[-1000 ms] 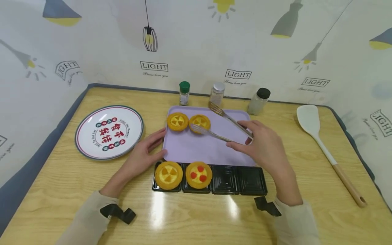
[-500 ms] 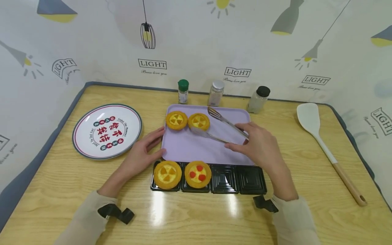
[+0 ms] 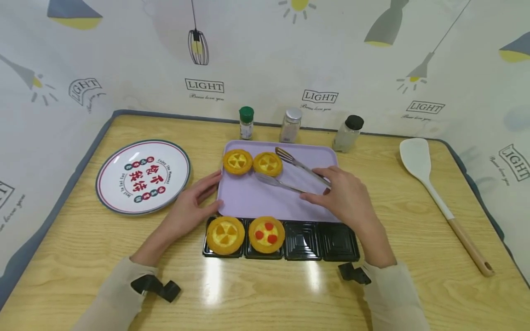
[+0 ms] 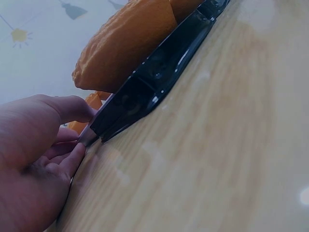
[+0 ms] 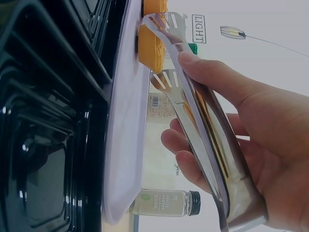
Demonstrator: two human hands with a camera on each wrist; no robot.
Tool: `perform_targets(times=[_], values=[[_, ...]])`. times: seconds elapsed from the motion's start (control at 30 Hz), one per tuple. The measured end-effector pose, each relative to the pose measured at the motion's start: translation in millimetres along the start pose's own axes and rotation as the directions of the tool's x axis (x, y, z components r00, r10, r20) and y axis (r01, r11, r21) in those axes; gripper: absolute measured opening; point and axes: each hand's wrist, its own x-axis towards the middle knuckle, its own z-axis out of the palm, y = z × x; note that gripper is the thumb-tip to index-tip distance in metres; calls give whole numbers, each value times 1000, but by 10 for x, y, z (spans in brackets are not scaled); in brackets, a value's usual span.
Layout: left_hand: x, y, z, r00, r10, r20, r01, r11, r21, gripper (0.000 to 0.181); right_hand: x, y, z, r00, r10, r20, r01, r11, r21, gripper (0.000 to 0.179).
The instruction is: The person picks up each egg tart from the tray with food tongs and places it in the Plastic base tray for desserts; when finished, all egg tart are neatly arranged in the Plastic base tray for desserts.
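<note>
My right hand (image 3: 349,197) holds metal slotted tongs (image 5: 212,145) between thumb and fingers. Their arms stand apart over a lavender tray (image 3: 256,200), with the tips close about the right-hand egg tart (image 3: 267,162) at the tray's back left. Another tart (image 3: 238,162) sits against its left side. At the tray's left edge, my left hand (image 3: 192,204) grips the rim, thumb near the front corner; the left wrist view shows the rim between thumb and fingers. In front is a black compartment box (image 3: 303,241). Its two left compartments hold a yellow-topped tart (image 3: 225,235) and a red-dotted tart (image 3: 267,235).
A round patterned plate (image 3: 112,184) lies left of the tray. Behind stand a green-capped bottle (image 3: 246,126), a silver-capped jar (image 3: 290,128) and a black-capped pepper jar (image 3: 347,136), near the wall. A white spatula (image 3: 415,158) with a wooden handle lies at the right.
The tongs have moved slightly left toward the right-hand tart on the tray, and their upper tip is nearer to it. The left hand keeps its grip; the whole view has shifted a little.
</note>
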Motion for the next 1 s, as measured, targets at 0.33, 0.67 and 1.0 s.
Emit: perform_targets(times=[0.33, 0.67, 1.0], values=[[-60, 328, -13, 999, -34, 6, 34, 999, 4, 62, 10, -26, 3, 1000, 6, 18, -6, 1000, 11, 66], [-88, 370, -4, 999, -46, 5, 46, 999, -3, 61, -1, -34, 39, 1000, 10, 19, -10, 1000, 2, 66], [-72, 357, 6, 999, -38, 10, 38, 999, -11, 62, 0, -9, 36, 1000, 4, 0, -4, 1000, -4, 63]])
